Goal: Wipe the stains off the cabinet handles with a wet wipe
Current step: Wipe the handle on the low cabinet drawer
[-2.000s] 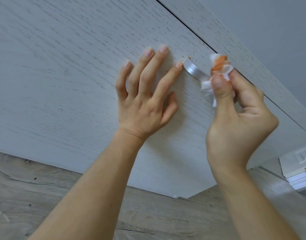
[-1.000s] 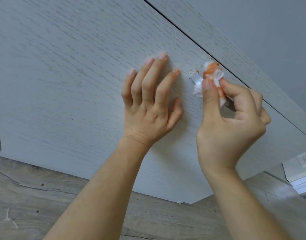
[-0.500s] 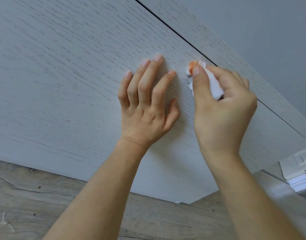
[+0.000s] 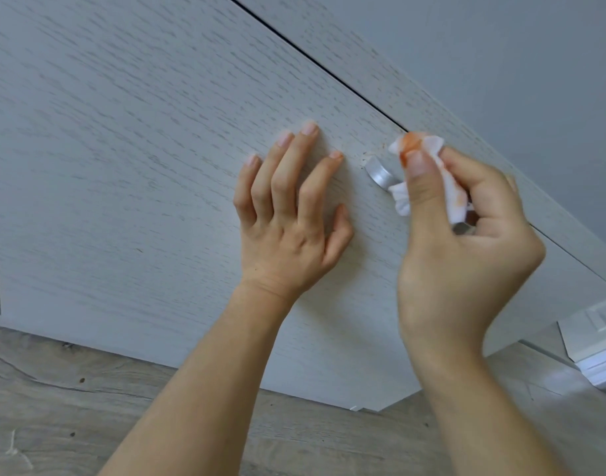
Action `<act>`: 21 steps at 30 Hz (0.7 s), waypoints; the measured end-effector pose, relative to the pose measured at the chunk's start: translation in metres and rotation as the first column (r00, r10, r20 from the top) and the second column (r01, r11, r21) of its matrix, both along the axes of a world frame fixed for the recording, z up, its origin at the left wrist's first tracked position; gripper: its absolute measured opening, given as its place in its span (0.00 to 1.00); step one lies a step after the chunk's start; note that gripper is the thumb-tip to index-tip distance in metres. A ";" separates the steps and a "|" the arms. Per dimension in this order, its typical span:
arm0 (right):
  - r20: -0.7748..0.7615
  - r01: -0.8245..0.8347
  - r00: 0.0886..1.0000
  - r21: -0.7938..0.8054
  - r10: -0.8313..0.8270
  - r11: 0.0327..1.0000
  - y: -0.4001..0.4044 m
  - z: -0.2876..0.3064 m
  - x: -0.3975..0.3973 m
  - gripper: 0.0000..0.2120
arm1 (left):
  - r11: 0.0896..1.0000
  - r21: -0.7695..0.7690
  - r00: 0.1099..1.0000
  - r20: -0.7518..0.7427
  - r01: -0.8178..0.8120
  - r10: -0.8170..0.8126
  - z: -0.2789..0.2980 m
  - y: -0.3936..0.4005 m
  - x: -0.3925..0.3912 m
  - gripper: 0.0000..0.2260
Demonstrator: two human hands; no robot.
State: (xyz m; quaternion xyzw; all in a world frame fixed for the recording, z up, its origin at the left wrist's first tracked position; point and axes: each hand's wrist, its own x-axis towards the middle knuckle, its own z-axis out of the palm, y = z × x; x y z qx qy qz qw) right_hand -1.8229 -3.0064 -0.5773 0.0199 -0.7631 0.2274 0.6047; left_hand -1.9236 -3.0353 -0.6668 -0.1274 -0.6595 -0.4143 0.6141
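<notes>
Head view of a pale wood-grain cabinet door (image 4: 140,166) seen from close up and at a tilt. The left hand (image 4: 291,221) lies flat on the door panel, fingers straight and slightly spread, gripping nothing. The right hand (image 4: 466,242) pinches a crumpled white wet wipe (image 4: 428,166) between thumb and curled fingers; the wipe bears orange staining near its upper edge and along its right side. The wipe is pressed against a silver metal handle (image 4: 380,175) mounted near the door's right edge, covering the handle's middle; one bare end of the handle shows just left of the thumb, and another short section shows below the wipe, inside the curl of the fingers. Small reddish-brown specks (image 4: 373,154) mark the door surface just above the handle's exposed end. A dark seam (image 4: 311,63) separates this door from the neighbouring panel (image 4: 500,132). The two hands are near each other but apart. Grey wood-look floor (image 4: 71,407) appears below the door.
</notes>
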 end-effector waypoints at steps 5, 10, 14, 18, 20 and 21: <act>-0.114 0.090 0.990 0.107 -0.078 0.990 -0.010 -0.011 -0.015 0.05 | 1.000 0.022 1.000 -0.001 -0.012 0.012 0.000 0.002 -0.002 0.20; -0.149 0.214 0.970 0.167 -0.190 0.962 -0.007 -0.016 -0.027 0.07 | 0.999 0.040 1.000 -0.011 -0.005 0.006 -0.001 0.003 -0.004 0.21; -0.150 0.104 0.985 0.114 -0.086 0.988 0.000 -0.015 -0.031 0.06 | 0.999 0.037 1.000 -0.014 -0.023 0.023 -0.001 0.004 -0.004 0.24; -0.135 0.112 0.986 0.121 -0.095 0.986 -0.005 -0.014 -0.034 0.06 | 0.999 0.031 1.000 -0.009 -0.015 0.015 -0.002 0.003 -0.004 0.25; -0.087 0.057 0.995 0.102 -0.048 0.993 -0.005 -0.016 -0.032 0.06 | 1.000 0.022 1.000 -0.014 -0.020 0.020 -0.002 0.002 -0.004 0.24; -0.068 0.036 0.997 0.088 -0.030 0.995 -0.004 -0.016 -0.031 0.06 | 1.000 0.018 1.000 -0.014 -0.021 0.021 -0.001 0.001 -0.004 0.24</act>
